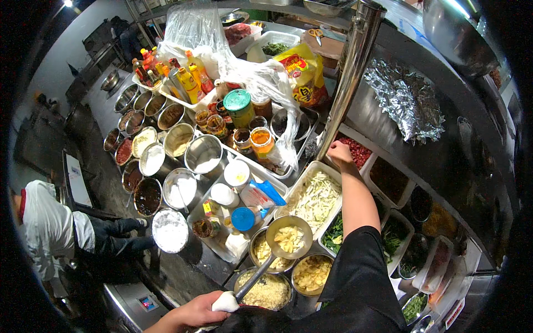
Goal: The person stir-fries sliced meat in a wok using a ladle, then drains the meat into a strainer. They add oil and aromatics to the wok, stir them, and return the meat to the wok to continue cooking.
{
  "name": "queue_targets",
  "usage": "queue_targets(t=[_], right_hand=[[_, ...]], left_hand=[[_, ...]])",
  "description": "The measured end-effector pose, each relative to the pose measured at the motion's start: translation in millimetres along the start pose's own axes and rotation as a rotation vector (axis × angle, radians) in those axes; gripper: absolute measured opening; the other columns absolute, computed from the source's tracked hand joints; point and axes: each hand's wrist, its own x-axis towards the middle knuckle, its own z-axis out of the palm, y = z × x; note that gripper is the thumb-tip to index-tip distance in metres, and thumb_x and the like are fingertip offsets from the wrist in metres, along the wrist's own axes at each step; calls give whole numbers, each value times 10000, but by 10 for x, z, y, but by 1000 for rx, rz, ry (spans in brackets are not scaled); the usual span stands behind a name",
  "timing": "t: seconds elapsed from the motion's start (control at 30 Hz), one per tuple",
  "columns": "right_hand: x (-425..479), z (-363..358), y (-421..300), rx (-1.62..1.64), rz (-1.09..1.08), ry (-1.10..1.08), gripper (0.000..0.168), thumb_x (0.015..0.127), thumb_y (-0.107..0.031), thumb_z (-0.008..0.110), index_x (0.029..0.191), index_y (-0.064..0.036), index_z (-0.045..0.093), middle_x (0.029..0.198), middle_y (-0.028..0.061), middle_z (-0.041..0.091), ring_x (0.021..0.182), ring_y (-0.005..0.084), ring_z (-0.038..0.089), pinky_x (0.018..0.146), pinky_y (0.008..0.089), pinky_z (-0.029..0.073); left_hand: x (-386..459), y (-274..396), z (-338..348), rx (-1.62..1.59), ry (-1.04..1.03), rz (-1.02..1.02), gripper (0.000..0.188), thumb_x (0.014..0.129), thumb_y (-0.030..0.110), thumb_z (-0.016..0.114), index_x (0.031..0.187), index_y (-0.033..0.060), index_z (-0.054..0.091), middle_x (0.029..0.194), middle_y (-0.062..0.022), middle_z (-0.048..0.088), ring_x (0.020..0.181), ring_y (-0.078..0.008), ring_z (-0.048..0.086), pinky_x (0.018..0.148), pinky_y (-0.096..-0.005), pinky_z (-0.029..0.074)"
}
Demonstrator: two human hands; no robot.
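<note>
My left hand grips the handle of a metal ladle, with a white cloth around the handle's end. Pale yellow slices, perhaps garlic or ginger, lie in the ladle's bowl. The ladle hangs over a steel bowl of similar slices. My right hand reaches far forward to a white tray of chopped red chilies; its fingertips are hidden, so what they hold cannot be seen. Nearer along that arm sits a tray of pale shredded vegetable, with cut greens beneath the forearm.
A steel post rises just beyond my right hand. Seasoning bowls, sauce bottles and open jars crowd the left. Crumpled foil lies on the right-hand shelf. A person in white bends at far left.
</note>
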Motion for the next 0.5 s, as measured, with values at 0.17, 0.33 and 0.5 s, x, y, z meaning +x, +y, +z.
queue_targets(t=[0.17,0.33,0.5], right_hand=[[144,127,208,90,-86,-37,357,778,-383,706,823,-29,719,781,196,692,738,330,670,697,442,512],[110,57,298,-108,-139,198,306,792,-297,634,824,-6,722,831,243,681,844,408,668,780,500,527],[-263,-335,-66,906,365,185,218,922,-284,673,851,-78,674,637,42,565,521,147,505,423,300,348]], left_hand=[[-8,-77,-9,-59,-1,-32,435,893,169,717,1275,39,554,1089,-34,634,1023,-125,558,913,-308,455],[-34,-149,17,-31,11,29,389,891,185,715,1221,39,567,1067,-34,634,1005,-122,561,899,-303,457],[-99,-180,30,59,21,75,371,886,182,706,1196,36,563,1052,-40,639,1004,-130,574,903,-302,463]])
